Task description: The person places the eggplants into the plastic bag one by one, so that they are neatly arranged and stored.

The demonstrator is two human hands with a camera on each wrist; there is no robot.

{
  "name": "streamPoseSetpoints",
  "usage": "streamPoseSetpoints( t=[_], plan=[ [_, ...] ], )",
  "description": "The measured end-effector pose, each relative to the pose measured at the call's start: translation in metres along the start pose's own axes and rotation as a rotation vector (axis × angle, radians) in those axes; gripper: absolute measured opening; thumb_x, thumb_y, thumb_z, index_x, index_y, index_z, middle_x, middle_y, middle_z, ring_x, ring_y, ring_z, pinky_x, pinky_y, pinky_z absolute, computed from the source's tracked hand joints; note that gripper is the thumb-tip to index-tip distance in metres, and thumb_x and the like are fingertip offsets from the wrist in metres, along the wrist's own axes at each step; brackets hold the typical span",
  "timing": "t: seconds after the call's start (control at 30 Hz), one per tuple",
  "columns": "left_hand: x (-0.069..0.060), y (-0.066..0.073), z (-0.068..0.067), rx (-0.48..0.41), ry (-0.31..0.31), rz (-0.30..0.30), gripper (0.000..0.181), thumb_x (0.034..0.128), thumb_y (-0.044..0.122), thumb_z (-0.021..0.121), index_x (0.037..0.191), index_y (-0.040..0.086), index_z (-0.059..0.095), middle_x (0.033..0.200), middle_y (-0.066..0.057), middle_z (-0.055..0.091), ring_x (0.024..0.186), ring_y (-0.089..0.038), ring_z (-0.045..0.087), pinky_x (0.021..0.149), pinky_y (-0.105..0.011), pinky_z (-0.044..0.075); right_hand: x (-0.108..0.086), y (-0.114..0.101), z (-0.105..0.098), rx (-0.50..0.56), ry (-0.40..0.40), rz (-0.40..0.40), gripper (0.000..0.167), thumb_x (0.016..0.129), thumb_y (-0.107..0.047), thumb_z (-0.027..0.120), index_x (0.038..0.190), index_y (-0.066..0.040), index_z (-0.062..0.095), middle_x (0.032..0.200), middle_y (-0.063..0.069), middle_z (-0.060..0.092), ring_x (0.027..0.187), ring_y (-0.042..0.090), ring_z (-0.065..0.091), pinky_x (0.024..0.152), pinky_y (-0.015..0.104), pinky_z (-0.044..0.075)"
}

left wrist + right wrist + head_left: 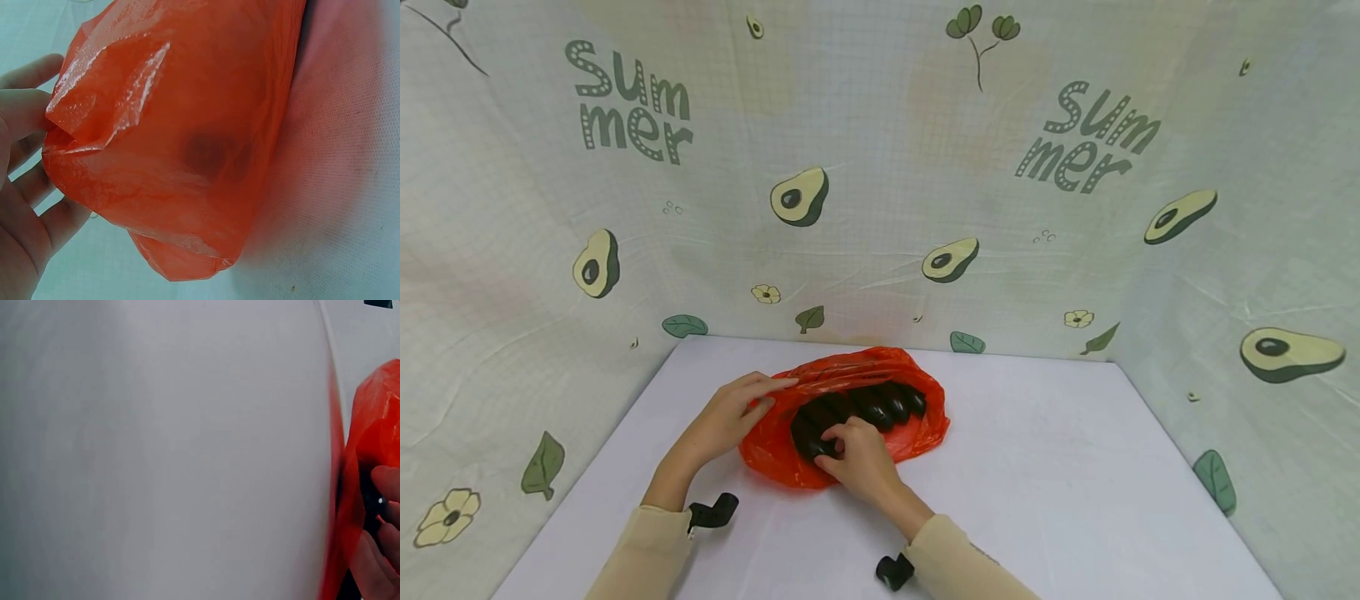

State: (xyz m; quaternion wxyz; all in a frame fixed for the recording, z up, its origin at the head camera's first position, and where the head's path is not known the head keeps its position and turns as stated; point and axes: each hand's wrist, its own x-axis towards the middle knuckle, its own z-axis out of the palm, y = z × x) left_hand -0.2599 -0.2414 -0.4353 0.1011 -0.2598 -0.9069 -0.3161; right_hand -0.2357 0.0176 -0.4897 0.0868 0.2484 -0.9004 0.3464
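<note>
A red plastic bag (775,454) lies on the white table with its mouth spread, and several glossy black, rounded, elongated things like eggplants (874,407) sit in a row inside. My left hand (722,418) holds the bag's left edge; in the left wrist view its thumb and fingers (25,111) are at the folded plastic. With thumb and fingertips, my right hand (867,460) pinches the nearest eggplant (806,432) at the left end of the row. The right wrist view catches only part of this hand (384,534), at the bag's mouth.
The white table (1037,467) stretches out on both sides of the bag. A printed cloth (880,167) with avocados and lettering hangs behind and at both sides. Black wrist devices (713,511) are at both cuffs.
</note>
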Motion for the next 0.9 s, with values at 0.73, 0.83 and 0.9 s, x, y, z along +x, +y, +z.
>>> streamPoseSetpoints(
  t=[0.73, 0.83, 0.9],
  plan=[
    [0.0, -0.005, 0.002, -0.012, -0.046, -0.005, 0.051, 0.103, 0.007, 0.069, 0.149, 0.029, 0.064, 0.126, 0.001, 0.068, 0.11, -0.021, 0.064, 0.094, -0.046, 0.061, -0.01, 0.012, -0.053, 0.06, -0.166, -0.016, 0.035, 0.096, -0.019, 0.079, 0.13, -0.01, 0.075, 0.109, 0.009, 0.068, 0.097, 0.023, 0.063, 0.077, 0.023, 0.054],
    [-0.004, -0.006, 0.0, -0.028, -0.085, -0.017, 0.053, 0.1034, 0.011, 0.07, 0.153, 0.027, 0.059, 0.138, -0.003, 0.066, 0.125, -0.029, 0.062, 0.101, -0.055, 0.058, -0.019, 0.021, -0.079, 0.035, -0.139, -0.031, 0.033, 0.097, -0.015, 0.076, 0.129, -0.008, 0.075, 0.112, 0.009, 0.07, 0.094, 0.027, 0.065, 0.076, 0.025, 0.054],
    [-0.007, -0.006, -0.002, -0.038, -0.106, -0.026, 0.055, 0.1034, 0.014, 0.07, 0.155, 0.026, 0.057, 0.143, -0.005, 0.064, 0.131, -0.033, 0.06, 0.103, -0.059, 0.056, -0.026, 0.031, -0.098, -0.002, -0.113, -0.028, 0.033, 0.097, -0.014, 0.077, 0.129, -0.009, 0.075, 0.112, 0.006, 0.071, 0.093, 0.025, 0.065, 0.075, 0.025, 0.055]
  ],
)
